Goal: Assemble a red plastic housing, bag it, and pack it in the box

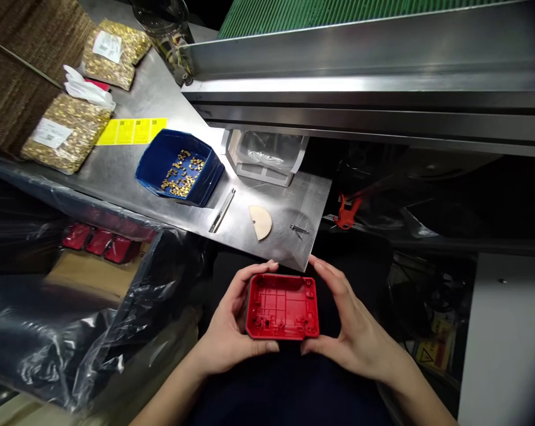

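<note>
Red plastic housing (pixel 282 306) open side up, clamped btwn left hand (pixel 226 331) & right hand (pixel 354 328), just below metal table (pixel 276 236) edge, blue bin (pixel 179 168) of brass bits behind

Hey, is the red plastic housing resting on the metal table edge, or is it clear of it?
Apart. In the head view both hands hold the red housing below the metal table corner, dark gap between.

both hands (pixel 232 331) (pixel 354 331) hold a red plastic housing (pixel 282 306) below the metal table (pixel 289 248).
</note>
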{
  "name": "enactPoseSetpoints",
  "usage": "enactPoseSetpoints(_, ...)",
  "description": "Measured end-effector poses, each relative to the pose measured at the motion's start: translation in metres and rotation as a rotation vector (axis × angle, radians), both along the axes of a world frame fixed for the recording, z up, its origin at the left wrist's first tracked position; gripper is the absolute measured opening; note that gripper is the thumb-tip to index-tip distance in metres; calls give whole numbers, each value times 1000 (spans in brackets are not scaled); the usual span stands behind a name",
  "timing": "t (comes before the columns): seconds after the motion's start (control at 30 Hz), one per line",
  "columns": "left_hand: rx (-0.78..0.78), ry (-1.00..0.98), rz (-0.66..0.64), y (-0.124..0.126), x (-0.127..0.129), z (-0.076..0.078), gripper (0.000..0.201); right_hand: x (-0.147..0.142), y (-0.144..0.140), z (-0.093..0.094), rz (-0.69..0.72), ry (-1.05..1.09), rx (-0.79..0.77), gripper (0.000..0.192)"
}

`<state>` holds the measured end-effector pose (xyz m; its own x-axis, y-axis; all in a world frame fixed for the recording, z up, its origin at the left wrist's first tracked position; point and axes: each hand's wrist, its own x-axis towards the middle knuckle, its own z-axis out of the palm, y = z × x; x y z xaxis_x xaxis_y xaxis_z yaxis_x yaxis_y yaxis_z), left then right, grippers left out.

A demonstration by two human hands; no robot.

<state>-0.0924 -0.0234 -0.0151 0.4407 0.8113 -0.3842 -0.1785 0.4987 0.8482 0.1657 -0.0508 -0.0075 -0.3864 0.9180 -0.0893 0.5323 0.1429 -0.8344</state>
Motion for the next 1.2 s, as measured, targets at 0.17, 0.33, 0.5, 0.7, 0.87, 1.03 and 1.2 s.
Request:
enactPoseSetpoints(0.17,83,26,-36,2,-5,-1,92,-1,1,-5,7,67,-81,108)
enactPoseSetpoints(0.33,174,112,-76,5,-6,-3,89,-5,4,0,-31,147,97,99)
enactPoseSetpoints(0.5,405,303,-109,9,-5,-12,85,-5,4,9,-3,184,208,101)
enactPoseSetpoints(0.7,666,419,-74,9,-3,-24,85,-5,6,7,66,156,340,100)
enactPoseSetpoints(0.87,1141,534,-53,17,-4,-20,88,-17,6,5,156,160,532,96)
enactPoseSetpoints(1.03,741,424,-221,21,-5,-20,89,-8,13,-22,40,208,324,96)
enactPoseSetpoints(1.2,-341,-105,17,10,-14,-40,82,72,59,-102,-291,-560,135,42)
